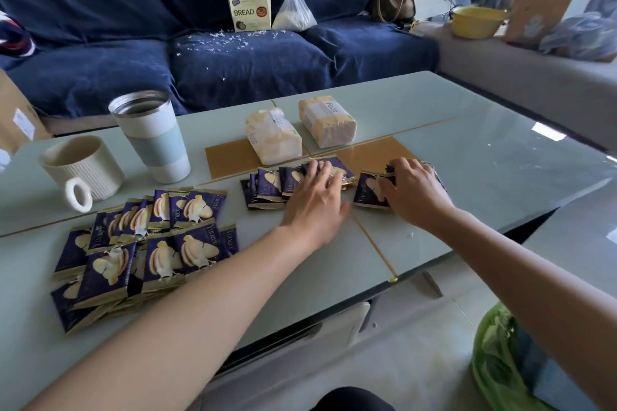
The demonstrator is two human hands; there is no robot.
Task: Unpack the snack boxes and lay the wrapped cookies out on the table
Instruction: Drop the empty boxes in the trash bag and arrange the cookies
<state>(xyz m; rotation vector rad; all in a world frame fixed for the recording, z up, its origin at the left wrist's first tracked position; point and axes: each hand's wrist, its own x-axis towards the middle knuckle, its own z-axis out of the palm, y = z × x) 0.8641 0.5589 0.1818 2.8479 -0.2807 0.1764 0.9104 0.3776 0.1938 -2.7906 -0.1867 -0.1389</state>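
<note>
Several dark purple wrapped cookies (143,243) lie overlapping in a spread at the near left of the pale glass table (467,157). A second row of wrapped cookies (270,188) leans in a line at the table's middle. My left hand (317,200) rests flat on the right end of that row, fingers straight. My right hand (414,190) curls its fingers over a small bunch of wrapped cookies (370,192) just right of the row, gripping them from above. No snack box shows on the table.
A white ribbed mug (83,170) and a steel-rimmed tumbler (150,137) stand at the back left. Two tissue packs (270,137) (327,120) lie behind the cookie row. A blue sofa with a paper bread bag (248,7) is beyond. A green bag (500,360) sits on the floor, near right.
</note>
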